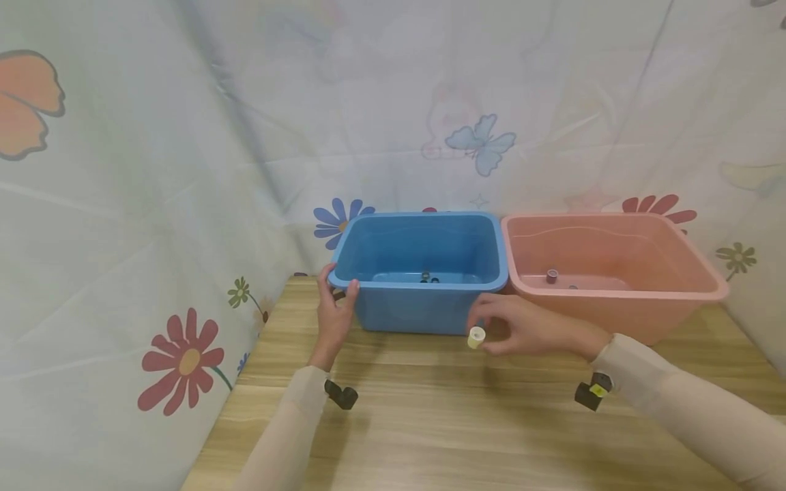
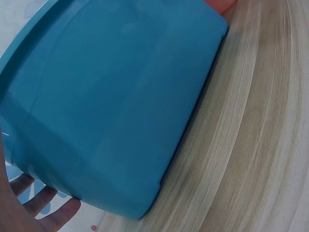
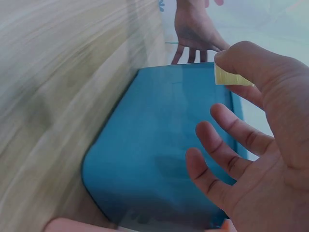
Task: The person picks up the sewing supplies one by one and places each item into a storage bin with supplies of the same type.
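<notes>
My left hand (image 1: 334, 319) grips the blue bin (image 1: 411, 308) at its front left corner, thumb at the front rim and fingers round the left side. In the left wrist view, the fingertips (image 2: 65, 212) lie against the bin's end wall. Between thumb and index finger, my right hand (image 1: 531, 326) pinches a small pale yellow cylinder (image 1: 475, 337) with a whitish, hollow-looking end. It is held in front of the blue bin's right part, over the table. The other fingers of that hand are spread apart in the right wrist view.
Close against the blue bin's right side stands a pink bin (image 1: 620, 294), with a small dark-rimmed cylinder (image 1: 552, 276) inside. Several small dark pieces (image 1: 426, 275) lie on the blue bin's floor. Both stand on a wooden table (image 1: 424, 423) before a printed curtain (image 1: 381, 136).
</notes>
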The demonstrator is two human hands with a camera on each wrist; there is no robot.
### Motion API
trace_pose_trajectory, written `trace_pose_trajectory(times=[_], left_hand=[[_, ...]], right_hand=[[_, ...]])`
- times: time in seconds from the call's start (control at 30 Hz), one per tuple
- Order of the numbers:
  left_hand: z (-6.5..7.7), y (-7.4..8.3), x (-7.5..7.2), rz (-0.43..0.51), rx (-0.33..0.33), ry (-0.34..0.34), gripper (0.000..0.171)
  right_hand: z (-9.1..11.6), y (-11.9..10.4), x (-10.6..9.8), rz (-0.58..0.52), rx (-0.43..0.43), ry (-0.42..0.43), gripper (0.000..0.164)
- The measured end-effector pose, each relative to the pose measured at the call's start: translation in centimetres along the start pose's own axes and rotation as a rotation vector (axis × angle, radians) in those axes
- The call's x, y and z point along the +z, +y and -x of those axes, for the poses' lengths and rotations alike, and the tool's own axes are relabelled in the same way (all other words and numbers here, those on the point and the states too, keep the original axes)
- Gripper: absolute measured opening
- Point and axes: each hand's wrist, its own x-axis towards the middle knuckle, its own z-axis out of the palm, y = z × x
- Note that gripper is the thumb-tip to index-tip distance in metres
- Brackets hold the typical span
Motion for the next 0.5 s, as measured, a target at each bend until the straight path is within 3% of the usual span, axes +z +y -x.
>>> trace_pose_trajectory(times=[0.27, 0.5], left_hand=[[-0.1, 0.3, -0.1, 0.016, -0.011, -0.007, 0.066], [0.0, 0.0, 0.0, -0.003, 0.004, -0.003, 0.064]], right_hand=[[-0.2, -1.0, -2.7, 0.002, 0.029, -0.010, 0.025], [-0.6, -1.3, -5.5, -0.072, 0.046, -0.007, 0.023]])
